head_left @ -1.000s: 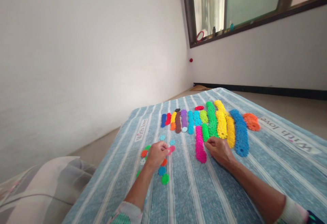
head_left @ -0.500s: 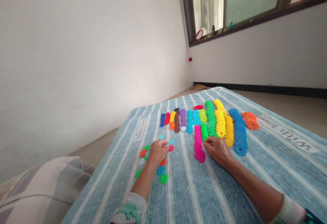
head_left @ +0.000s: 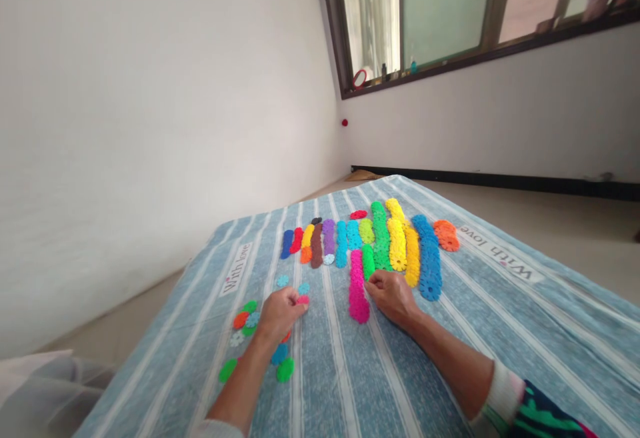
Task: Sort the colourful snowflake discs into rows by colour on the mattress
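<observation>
My left hand (head_left: pixel 280 313) is over the loose discs on the left of the bed-like striped surface. Its thumb and fingers are pinched on a pink notched plastic disc (head_left: pixel 303 300). Light blue discs (head_left: pixel 283 281) lie just beyond the fingers. My right hand (head_left: pixel 395 298) rests at the near end of a short bright green row of overlapping discs (head_left: pixel 369 263), its fingers closed together. Whatever may be in that pinch is hidden. Directly left of these fingers runs a long pink row of discs (head_left: pixel 359 291).
More colour-sorted rows, including a yellow row (head_left: pixel 397 245) and a blue row (head_left: pixel 429 265), extend across the striped cloth (head_left: pixel 335 371). Loose green discs (head_left: pixel 285 370), with orange, blue and white ones, lie around my left forearm. A wall and window stand beyond.
The view has swung to the right, shifting everything leftward. My left fingers have come down onto the pink disc they were beside. My right hand stays at the green row.
</observation>
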Motion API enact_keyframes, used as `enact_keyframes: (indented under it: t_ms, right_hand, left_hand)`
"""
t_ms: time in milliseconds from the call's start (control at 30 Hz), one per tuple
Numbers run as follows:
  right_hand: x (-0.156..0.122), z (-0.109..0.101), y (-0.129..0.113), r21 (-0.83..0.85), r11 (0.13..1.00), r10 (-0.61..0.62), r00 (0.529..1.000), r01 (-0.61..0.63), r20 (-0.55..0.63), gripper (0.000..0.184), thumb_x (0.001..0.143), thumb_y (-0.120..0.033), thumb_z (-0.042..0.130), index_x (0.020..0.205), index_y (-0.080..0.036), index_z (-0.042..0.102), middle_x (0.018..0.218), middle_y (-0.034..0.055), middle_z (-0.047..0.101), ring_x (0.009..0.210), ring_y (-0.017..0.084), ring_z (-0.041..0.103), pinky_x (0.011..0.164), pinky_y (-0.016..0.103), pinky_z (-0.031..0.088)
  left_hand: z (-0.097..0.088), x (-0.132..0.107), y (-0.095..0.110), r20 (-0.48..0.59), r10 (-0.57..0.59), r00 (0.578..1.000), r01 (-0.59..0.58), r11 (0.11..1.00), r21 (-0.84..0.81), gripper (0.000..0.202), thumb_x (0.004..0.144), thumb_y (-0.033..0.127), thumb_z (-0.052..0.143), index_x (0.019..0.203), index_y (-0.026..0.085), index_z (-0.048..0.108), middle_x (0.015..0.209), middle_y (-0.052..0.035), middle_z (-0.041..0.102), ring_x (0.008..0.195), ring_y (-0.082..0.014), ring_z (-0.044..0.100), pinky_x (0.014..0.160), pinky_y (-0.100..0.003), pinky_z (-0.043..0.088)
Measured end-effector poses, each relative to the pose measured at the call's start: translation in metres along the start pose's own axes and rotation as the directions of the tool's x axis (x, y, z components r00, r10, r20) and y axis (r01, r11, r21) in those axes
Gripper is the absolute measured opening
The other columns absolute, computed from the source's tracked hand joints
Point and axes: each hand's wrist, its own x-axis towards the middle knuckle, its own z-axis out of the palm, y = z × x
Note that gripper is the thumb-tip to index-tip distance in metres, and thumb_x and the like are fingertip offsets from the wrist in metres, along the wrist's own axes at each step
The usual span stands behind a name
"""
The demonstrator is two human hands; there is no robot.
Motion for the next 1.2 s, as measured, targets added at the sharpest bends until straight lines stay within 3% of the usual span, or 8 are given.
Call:
enact_keyframes:
  t_ms: [267, 400, 467, 567, 700, 933, 1067, 1200]
  right_hand:
    - [-0.006, 0.000, 0.001, 0.007, 0.998, -0.055, 0.998, 0.055, -0.033, 0.023, 0.078, -0.027, 0.049, 0.065, -0.017, 0.064, 0.056, 0.0003, 0.056, 0.057, 0.012, 0.052, 0.055, 0.022, 0.031]
    - [-0.014, 0.004, -0.004, 0.133, 0.981, -0.140, 0.989, 0.144, -0.039, 0.023, 0.078, -0.029, 0.049, 0.062, -0.017, 0.060, 0.050, -0.0021, 0.048, 0.050, 0.010, 0.044, 0.051, 0.022, 0.029]
    - [-0.018, 0.007, -0.009, 0.278, 0.949, -0.160, 0.987, 0.149, 0.017, 0.023, 0.078, -0.030, 0.050, 0.062, -0.016, 0.058, 0.049, -0.0034, 0.044, 0.047, 0.009, 0.041, 0.047, 0.021, 0.027]
    - [-0.026, 0.009, -0.020, 0.482, 0.874, -0.165, 0.970, 0.060, 0.178, 0.018, 0.076, -0.030, 0.053, 0.066, -0.016, 0.057, 0.047, -0.0050, 0.043, 0.042, 0.008, 0.040, 0.041, 0.019, 0.026]
    - [-0.035, 0.008, -0.032, 0.575, 0.813, -0.172, 0.909, -0.086, 0.379, 0.015, 0.074, -0.029, 0.056, 0.075, -0.015, 0.060, 0.043, -0.0070, 0.043, 0.038, 0.007, 0.041, 0.039, 0.018, 0.028]
    - [-0.032, -0.002, -0.030, 0.554, 0.811, -0.163, 0.838, -0.187, 0.521, 0.015, 0.071, -0.029, 0.056, 0.066, -0.015, 0.057, 0.040, -0.0067, 0.046, 0.034, 0.006, 0.042, 0.036, 0.017, 0.028]
    - [-0.022, -0.011, -0.020, 0.397, 0.907, -0.104, 0.841, -0.138, 0.530, 0.012, 0.069, -0.022, 0.053, 0.059, -0.016, 0.055, 0.037, -0.0065, 0.046, 0.034, 0.006, 0.042, 0.035, 0.016, 0.028]
    - [-0.016, -0.020, -0.012, 0.185, 0.982, -0.061, 0.852, -0.042, 0.520, 0.015, 0.066, -0.017, 0.050, 0.051, -0.016, 0.054, 0.033, -0.0060, 0.044, 0.032, 0.006, 0.040, 0.034, 0.015, 0.026]
  left_hand:
    - [0.000, -0.034, 0.029, -0.050, 0.077, 0.996, -0.089, 0.946, -0.312, 0.016, 0.061, 0.028, 0.063, 0.062, 0.017, 0.052, 0.056, 0.0049, 0.051, 0.055, -0.0107, 0.049, 0.055, -0.021, 0.038]
    - [0.005, -0.050, 0.044, -0.033, 0.038, 0.999, -0.049, 0.884, -0.464, 0.017, 0.059, 0.025, 0.066, 0.064, 0.016, 0.052, 0.056, 0.0055, 0.051, 0.055, -0.0091, 0.047, 0.054, -0.020, 0.037]
    - [0.008, -0.056, 0.048, -0.008, 0.006, 1.000, -0.009, 0.846, -0.534, 0.018, 0.058, 0.024, 0.067, 0.064, 0.015, 0.052, 0.055, 0.0058, 0.051, 0.053, -0.0082, 0.047, 0.052, -0.019, 0.036]
    - [0.011, -0.062, 0.052, 0.045, -0.030, 0.999, 0.051, 0.799, -0.599, 0.019, 0.057, 0.022, 0.069, 0.064, 0.015, 0.052, 0.054, 0.0064, 0.051, 0.051, -0.0066, 0.045, 0.049, -0.017, 0.033]
    - [0.017, -0.067, 0.056, 0.100, -0.027, 0.995, 0.084, 0.772, -0.629, 0.019, 0.059, 0.022, 0.070, 0.068, 0.014, 0.054, 0.057, 0.0055, 0.054, 0.052, -0.0059, 0.045, 0.048, -0.016, 0.033]
    - [0.036, -0.068, 0.055, 0.173, 0.037, 0.984, 0.078, 0.785, -0.615, 0.019, 0.059, 0.020, 0.069, 0.070, 0.013, 0.055, 0.059, 0.0038, 0.057, 0.055, -0.0071, 0.050, 0.051, -0.017, 0.037]
    - [0.039, -0.067, 0.055, 0.147, 0.031, 0.989, 0.062, 0.807, -0.587, 0.022, 0.061, 0.019, 0.064, 0.081, 0.014, 0.058, 0.068, 0.0010, 0.061, 0.062, -0.0106, 0.056, 0.056, -0.020, 0.044]
    - [0.040, -0.067, 0.052, 0.110, 0.022, 0.994, 0.035, 0.871, -0.490, 0.016, 0.064, 0.021, 0.060, 0.079, 0.014, 0.058, 0.064, 0.0015, 0.059, 0.057, -0.0112, 0.055, 0.053, -0.021, 0.043]
